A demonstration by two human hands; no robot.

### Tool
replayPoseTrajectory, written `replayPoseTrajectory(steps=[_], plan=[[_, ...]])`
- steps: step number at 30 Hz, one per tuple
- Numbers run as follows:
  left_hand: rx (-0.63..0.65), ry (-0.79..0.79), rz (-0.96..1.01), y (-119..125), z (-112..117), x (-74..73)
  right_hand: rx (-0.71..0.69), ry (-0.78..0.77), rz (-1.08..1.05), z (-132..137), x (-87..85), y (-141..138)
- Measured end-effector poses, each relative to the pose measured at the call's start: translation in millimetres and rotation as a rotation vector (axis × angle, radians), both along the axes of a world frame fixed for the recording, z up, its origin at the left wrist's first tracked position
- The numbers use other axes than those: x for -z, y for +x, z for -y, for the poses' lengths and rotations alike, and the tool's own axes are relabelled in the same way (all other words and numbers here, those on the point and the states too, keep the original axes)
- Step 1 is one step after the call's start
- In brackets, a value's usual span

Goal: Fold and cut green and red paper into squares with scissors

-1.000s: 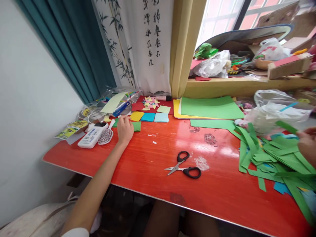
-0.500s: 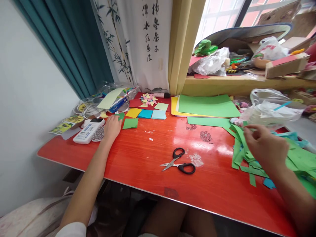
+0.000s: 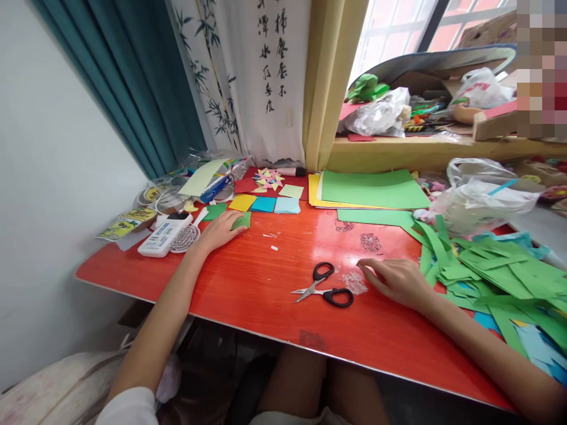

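My left hand (image 3: pixel 221 230) lies with its fingers stretched over a small stack of green paper squares (image 3: pixel 243 220), touching it but not closed round it. Another stack of green squares (image 3: pixel 214 212) sits just beyond the knuckles. In the middle of the table, my right hand (image 3: pixel 396 280) hovers with fingers loosely bent and a little apart, nothing seen in them. Left of it rests a pair of black-handled scissors (image 3: pixel 322 289), blades partly spread. Yellow squares (image 3: pixel 242 203), blue squares (image 3: pixel 263 204) and pale blue squares (image 3: pixel 287 205) form a row behind.
A heap of green paper strips (image 3: pixel 500 271) covers the right side of the red table (image 3: pixel 248 283). Large green sheets (image 3: pixel 372 188) lie at the back. A hairbrush (image 3: pixel 185 238) and a white box (image 3: pixel 162 237) are at the left. A folded paper star (image 3: pixel 268 179) sits near the wall.
My right hand has moved left from the green strips to beside the scissors. My left hand has slid right, from the farther green stack to the nearer one.
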State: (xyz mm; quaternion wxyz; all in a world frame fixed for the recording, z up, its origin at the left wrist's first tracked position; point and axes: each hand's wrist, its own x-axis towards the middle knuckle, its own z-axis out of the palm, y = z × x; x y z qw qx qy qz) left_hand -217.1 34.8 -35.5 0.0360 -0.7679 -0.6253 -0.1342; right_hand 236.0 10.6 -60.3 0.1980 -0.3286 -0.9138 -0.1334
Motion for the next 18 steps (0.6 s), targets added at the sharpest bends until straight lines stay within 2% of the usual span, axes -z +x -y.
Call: replayPoseTrajectory(steps=[7,13,18], plan=[[0.006,0.232,-0.086,-1,2,-5.0,-0.138,0.023,0.153,9,-5.3,-13],[-0.005,0.276,-0.130,-5,1,1.8,-0.209,0.113,0.048,7,-4.8,-12],[0.005,0.295,-0.163,-5,0,6.6,-0.228,0.122,0.041,6,-3.5,-13]])
